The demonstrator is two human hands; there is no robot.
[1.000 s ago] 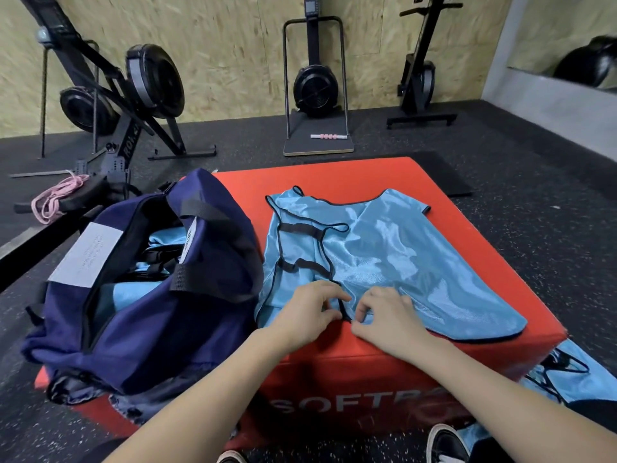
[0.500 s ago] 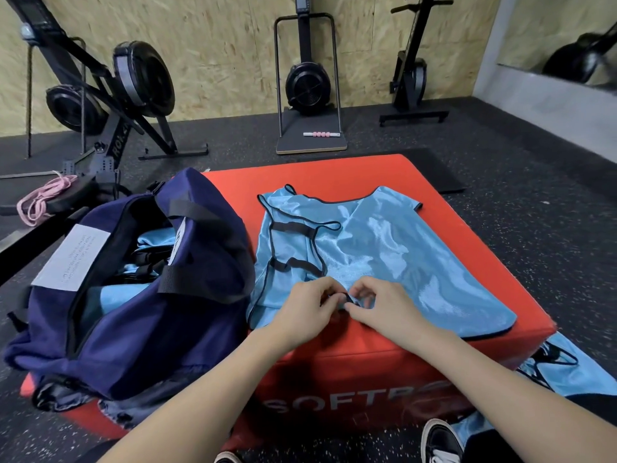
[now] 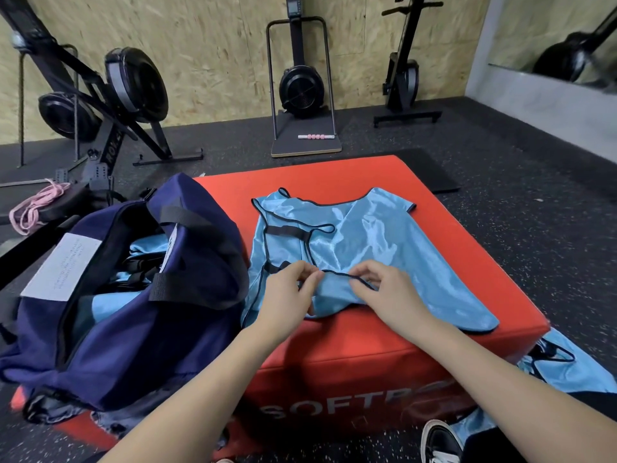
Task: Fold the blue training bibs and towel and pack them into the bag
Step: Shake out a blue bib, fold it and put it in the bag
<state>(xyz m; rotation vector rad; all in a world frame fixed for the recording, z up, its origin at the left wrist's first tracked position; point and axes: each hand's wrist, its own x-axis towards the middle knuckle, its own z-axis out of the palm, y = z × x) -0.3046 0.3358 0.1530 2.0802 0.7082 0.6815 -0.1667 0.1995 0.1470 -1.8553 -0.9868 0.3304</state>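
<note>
Hands pinching blue bib (image 3: 367, 242) hem, left grip (image 3: 290, 292), right grip (image 3: 384, 289), red box (image 3: 384, 359) lettered "SOFT", navy bag (image 3: 133, 329) label unreadable

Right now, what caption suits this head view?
Both hands, left and right, pinch a blue bib's near hem on a red box beside an open bag.

The blue bib (image 3: 367, 248) is thin, glossy cloth edged in matt black trim. The navy bag (image 3: 127, 329) is matt woven fabric with black webbing straps. The red box (image 3: 384, 359) looks smooth, vinyl-like. The floor (image 3: 534, 208) is speckled, rough rubber.
</note>
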